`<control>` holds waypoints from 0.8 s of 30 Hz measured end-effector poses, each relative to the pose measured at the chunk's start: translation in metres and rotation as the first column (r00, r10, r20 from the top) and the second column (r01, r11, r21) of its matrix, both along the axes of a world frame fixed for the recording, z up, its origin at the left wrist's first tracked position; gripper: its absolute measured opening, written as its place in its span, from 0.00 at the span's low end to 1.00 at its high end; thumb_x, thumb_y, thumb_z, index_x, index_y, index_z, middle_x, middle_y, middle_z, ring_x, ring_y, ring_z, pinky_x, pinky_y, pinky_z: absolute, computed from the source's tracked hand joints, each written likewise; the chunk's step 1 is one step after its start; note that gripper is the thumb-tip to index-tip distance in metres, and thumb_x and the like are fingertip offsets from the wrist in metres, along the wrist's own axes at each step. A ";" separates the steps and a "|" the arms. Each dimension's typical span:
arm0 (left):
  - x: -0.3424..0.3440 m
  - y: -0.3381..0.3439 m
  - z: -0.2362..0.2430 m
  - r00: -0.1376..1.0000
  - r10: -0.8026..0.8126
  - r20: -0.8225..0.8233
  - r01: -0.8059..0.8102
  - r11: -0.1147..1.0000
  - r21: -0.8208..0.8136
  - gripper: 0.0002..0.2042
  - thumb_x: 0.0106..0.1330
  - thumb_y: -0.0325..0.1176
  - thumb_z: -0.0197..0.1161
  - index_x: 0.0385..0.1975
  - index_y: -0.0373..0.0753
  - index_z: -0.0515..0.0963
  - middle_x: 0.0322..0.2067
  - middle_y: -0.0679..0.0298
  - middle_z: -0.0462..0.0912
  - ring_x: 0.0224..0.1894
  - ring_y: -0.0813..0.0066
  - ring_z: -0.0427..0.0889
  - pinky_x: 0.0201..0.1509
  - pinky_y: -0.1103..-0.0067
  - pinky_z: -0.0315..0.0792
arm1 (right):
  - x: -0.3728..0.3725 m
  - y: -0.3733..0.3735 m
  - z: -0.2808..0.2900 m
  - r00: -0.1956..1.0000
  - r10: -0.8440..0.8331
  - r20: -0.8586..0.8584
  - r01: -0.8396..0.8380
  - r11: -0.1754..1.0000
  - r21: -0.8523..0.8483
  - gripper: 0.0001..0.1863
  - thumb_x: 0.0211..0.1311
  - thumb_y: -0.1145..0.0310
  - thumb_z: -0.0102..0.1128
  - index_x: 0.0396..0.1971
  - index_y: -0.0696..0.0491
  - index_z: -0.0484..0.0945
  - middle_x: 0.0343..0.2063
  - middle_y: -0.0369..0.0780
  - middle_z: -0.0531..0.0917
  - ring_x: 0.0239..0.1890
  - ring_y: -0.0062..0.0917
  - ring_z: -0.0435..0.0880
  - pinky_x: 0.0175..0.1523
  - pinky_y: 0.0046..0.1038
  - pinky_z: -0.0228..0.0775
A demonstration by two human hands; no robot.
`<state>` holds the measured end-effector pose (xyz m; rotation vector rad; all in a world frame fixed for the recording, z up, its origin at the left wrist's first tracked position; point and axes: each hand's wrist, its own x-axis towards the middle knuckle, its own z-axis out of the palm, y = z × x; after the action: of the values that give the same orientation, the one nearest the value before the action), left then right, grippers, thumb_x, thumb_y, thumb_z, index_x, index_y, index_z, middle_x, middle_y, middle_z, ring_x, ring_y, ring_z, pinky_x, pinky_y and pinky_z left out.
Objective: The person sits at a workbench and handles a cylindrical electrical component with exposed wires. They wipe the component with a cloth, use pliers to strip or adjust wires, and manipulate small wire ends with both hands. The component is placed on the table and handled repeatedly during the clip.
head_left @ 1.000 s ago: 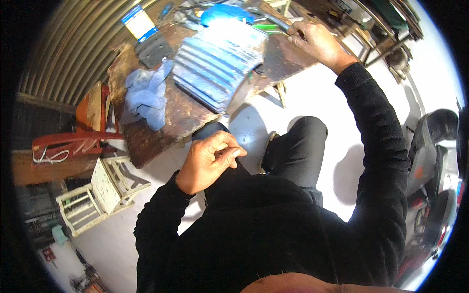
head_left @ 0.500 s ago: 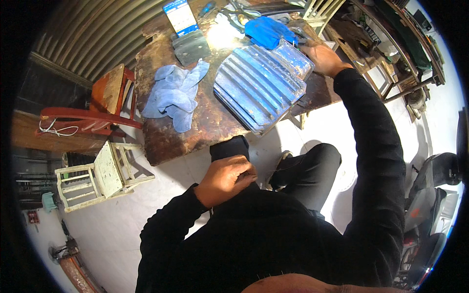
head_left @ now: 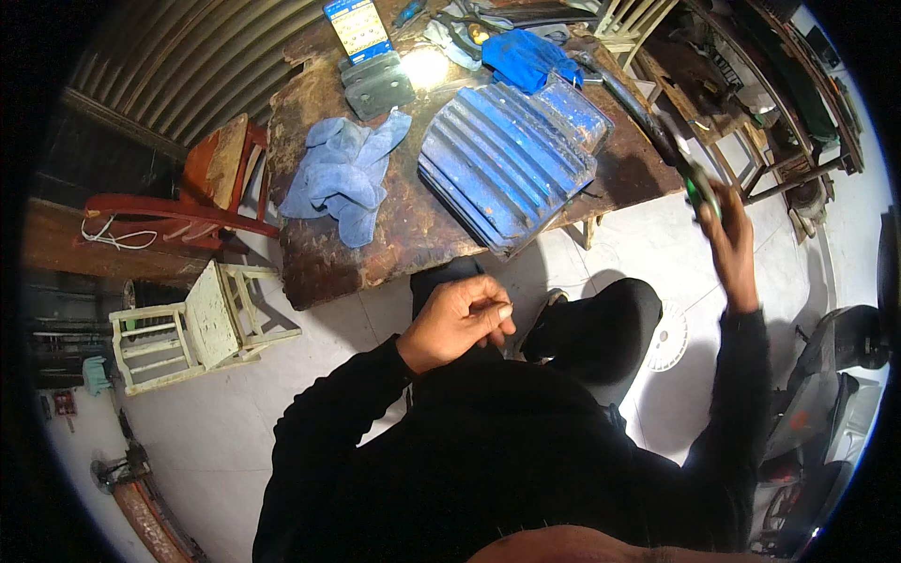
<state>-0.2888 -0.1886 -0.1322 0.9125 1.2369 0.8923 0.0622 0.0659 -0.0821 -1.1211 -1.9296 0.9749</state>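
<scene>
My left hand (head_left: 453,322) is curled over my lap, below the worn wooden table (head_left: 319,267); whether anything is inside its fingers I cannot make out. My right hand (head_left: 732,249), off the table's right end, grips a blurred green-and-metal tool (head_left: 696,188) I cannot identify. A scuffed blue ribbed metal piece (head_left: 502,164) lies on the table, with a pale blue rag (head_left: 343,178) at its left. Behind are a phone-like screen (head_left: 357,28) on a dark block (head_left: 375,84), a bright blue cloth (head_left: 526,58) and a long dark bar (head_left: 638,113) reaching to the right end.
A red wooden chair (head_left: 169,208) and a pale painted stool (head_left: 206,324) stand at left, before a corrugated shutter (head_left: 178,70). A cluttered rack (head_left: 788,113) is at back right. A motorbike seat (head_left: 807,403) edges the right side, near a round floor drain (head_left: 668,338).
My right hand has moved from the back of the table outward and toward me, now carrying the green tool. My left hand shifted slightly. The view has shifted, showing the table farther right than a second ago.
</scene>
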 end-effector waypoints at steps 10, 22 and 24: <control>0.022 0.024 0.017 0.962 0.121 0.245 -0.169 0.968 0.186 0.08 0.83 0.29 0.58 0.51 0.31 0.77 0.40 0.48 0.89 0.38 0.63 0.92 0.39 0.73 0.85 | -0.020 -0.162 -0.038 0.835 0.550 -0.016 -0.521 0.781 -0.345 0.15 0.78 0.58 0.66 0.45 0.57 0.82 0.35 0.42 0.79 0.38 0.31 0.80 0.44 0.35 0.73; 0.031 0.005 0.002 0.982 0.186 -0.011 -0.170 0.920 0.353 0.10 0.79 0.30 0.63 0.49 0.27 0.81 0.41 0.47 0.91 0.38 0.59 0.93 0.42 0.72 0.87 | -0.051 -0.188 -0.053 0.846 0.488 -0.216 -0.532 0.742 -0.407 0.19 0.78 0.62 0.64 0.57 0.62 0.81 0.43 0.42 0.84 0.42 0.25 0.84 0.50 0.29 0.78; 0.033 0.002 -0.007 0.970 0.227 0.090 -0.244 0.915 0.322 0.10 0.79 0.30 0.64 0.48 0.26 0.81 0.41 0.48 0.91 0.37 0.59 0.93 0.41 0.72 0.87 | -0.059 -0.191 -0.060 0.850 0.481 -0.215 -0.522 0.825 -0.216 0.18 0.78 0.63 0.64 0.56 0.62 0.81 0.41 0.42 0.84 0.41 0.25 0.84 0.49 0.28 0.77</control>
<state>-0.2554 -0.1864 -0.1391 1.0100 1.1883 1.3399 0.0035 -0.1249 -0.1420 -0.6427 -2.0514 1.6004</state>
